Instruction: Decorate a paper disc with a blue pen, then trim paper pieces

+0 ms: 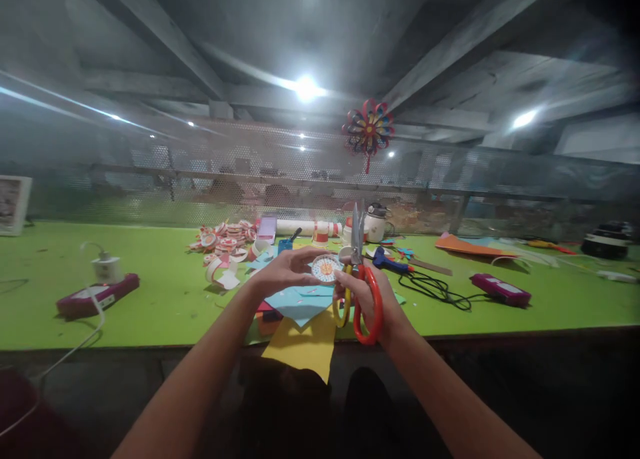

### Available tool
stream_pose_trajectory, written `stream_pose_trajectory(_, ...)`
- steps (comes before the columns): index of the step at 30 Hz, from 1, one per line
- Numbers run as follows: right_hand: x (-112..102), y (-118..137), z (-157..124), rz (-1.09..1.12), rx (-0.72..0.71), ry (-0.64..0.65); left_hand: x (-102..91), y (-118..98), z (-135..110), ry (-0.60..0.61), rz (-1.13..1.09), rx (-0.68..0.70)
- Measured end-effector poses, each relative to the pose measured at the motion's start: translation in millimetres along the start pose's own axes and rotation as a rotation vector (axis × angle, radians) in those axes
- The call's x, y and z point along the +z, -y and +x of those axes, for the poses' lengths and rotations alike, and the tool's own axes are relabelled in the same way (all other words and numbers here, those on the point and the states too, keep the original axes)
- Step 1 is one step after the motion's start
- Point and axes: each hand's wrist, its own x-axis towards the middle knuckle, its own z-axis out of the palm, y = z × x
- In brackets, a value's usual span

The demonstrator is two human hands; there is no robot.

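My left hand [283,270] pinches a small round paper disc [326,269] with an orange and white pattern, held just above the green table [165,305]. My right hand [363,297] grips a pair of scissors [361,282] with red and yellow handles, blades pointing up, right beside the disc. Its fingertips also touch the disc's right edge. Under both hands lie a light blue paper sheet [299,303] and a yellow sheet [304,347] that hangs over the table's front edge.
A pile of red and white paper rings [225,240] lies behind my left hand. A blue glue gun [391,262] with a black cord [440,290] lies to the right. Magenta boxes [95,296] [500,289], orange paper [467,246] and a hanging paper flower [368,129] are around.
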Motion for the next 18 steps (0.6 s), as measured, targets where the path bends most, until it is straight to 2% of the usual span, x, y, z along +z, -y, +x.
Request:
stream_pose_trajectory(12,-5.0,-3.7,3.6,-0.015,0.032,0.027,-2.2,7.8,2.8,0.035,0.026,-0.037)
stream_pose_trajectory(18,-4.8,-7.6,3.9,0.053,0.047,0.034,0.5,6.7,2.7,0.038,0.014,-0.023)
